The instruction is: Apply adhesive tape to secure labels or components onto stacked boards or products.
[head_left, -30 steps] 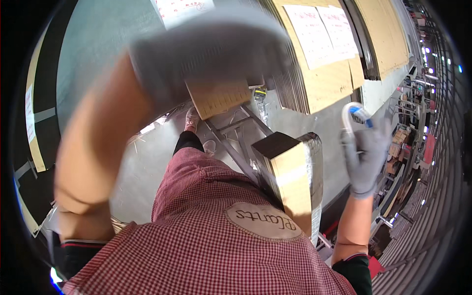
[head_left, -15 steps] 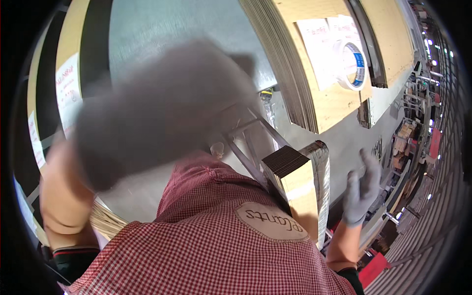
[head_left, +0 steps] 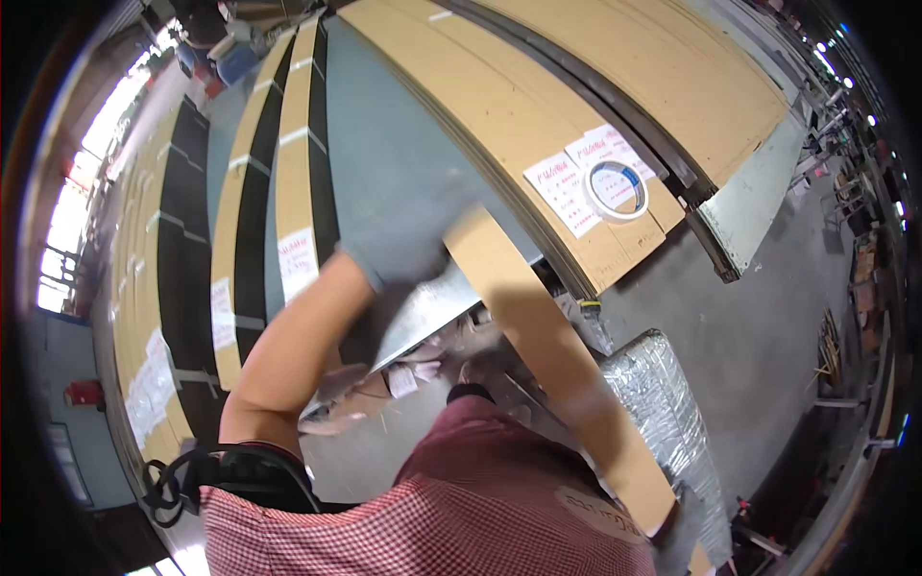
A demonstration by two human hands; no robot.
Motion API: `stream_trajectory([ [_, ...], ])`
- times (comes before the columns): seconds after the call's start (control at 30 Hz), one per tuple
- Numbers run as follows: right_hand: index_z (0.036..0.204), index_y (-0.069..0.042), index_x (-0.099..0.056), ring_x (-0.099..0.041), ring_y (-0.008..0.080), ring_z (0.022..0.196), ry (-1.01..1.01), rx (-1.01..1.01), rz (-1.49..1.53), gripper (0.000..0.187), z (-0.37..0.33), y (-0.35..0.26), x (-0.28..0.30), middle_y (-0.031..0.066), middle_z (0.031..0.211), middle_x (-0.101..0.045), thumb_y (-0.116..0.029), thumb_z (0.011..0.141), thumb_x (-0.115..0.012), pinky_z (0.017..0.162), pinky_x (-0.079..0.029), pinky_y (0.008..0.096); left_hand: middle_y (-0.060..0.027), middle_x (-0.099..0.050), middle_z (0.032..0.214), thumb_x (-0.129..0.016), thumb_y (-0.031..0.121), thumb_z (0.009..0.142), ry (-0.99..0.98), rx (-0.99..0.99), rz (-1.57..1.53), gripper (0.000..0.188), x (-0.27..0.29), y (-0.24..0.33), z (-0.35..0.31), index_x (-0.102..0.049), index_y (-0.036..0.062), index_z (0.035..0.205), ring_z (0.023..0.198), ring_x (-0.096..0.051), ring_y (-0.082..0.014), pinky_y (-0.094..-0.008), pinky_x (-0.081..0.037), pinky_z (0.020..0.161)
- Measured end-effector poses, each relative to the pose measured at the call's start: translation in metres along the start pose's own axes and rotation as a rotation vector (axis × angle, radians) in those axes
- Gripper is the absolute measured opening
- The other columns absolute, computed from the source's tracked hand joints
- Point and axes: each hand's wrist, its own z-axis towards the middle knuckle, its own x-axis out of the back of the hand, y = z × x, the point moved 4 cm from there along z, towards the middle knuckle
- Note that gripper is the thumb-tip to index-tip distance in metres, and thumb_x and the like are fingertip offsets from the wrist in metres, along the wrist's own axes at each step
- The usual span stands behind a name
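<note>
A long, narrow cardboard bundle (head_left: 552, 346) slants from the metal-topped table (head_left: 384, 144) down toward my right side. My left hand (head_left: 413, 240), in a grey glove and smeared by motion, closes at its upper end. At the lower end, a grey-gloved part of my right hand (head_left: 684, 528) shows beside the cardboard; its fingers are hidden. A plastic-wrapped, silvery bundle (head_left: 663, 394) stands just right of the cardboard one. On a stack of long cardboard strips (head_left: 499, 96) lie printed white sheets (head_left: 562, 197) and a white roll of tape (head_left: 616, 190).
More banded cardboard stacks (head_left: 298, 163) with dark sides line the table's left part. Another wide stack (head_left: 663, 86) lies at the far right, past a dark metal bar (head_left: 663, 158). Loose scraps (head_left: 413, 374) sit below the table's near edge. Racks (head_left: 864, 269) stand at right.
My left hand has moved from close in front of the camera to the cardboard bundle's upper end. My right hand, earlier raised with spread fingers, is now low beside it. The view has shifted.
</note>
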Motion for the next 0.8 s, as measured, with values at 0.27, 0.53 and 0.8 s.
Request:
stream_trajectory([
  [0.27,0.138,0.010,-0.038,-0.057,0.0467,0.104,-0.299,-0.277,0.182,0.084,0.024,-0.047,0.032,0.0267,0.122,-0.059,-0.039,0.079,-0.074,0.095,-0.044,0.0477,-0.0244,-0.044,0.141,-0.064,0.014,0.086,0.860,1.115,-0.352,0.062,-0.006,-0.238,-0.125,-0.039,-0.0055,0.140,0.129,-0.045,-0.0333,-0.0400,-0.037,0.108],
  [0.53,0.135,0.005,-0.044,-0.056,0.0413,0.105,0.164,0.320,0.467,0.078,0.263,-0.200,0.036,0.0237,0.115,-0.058,-0.024,0.071,-0.079,0.093,-0.045,0.0452,-0.0172,-0.020,0.155,-0.062,0.016,0.092,0.728,0.645,-1.357,0.074,-0.053,-0.093,-0.031,-0.020,0.0157,0.153,0.138,-0.032,-0.0269,-0.0440,-0.036,0.110],
  [0.8,0.125,0.010,-0.050,-0.059,0.0326,0.106,-0.074,-0.308,0.570,0.065,0.219,-0.019,-0.028,0.0225,0.117,-0.058,-0.022,0.076,-0.078,0.094,-0.046,0.0381,-0.0266,-0.029,0.150,-0.063,0.025,0.091,0.769,0.693,-1.121,0.072,-0.063,-0.039,-0.014,-0.029,-0.0013,0.148,0.138,-0.033,-0.0314,-0.0377,-0.032,0.111],
])
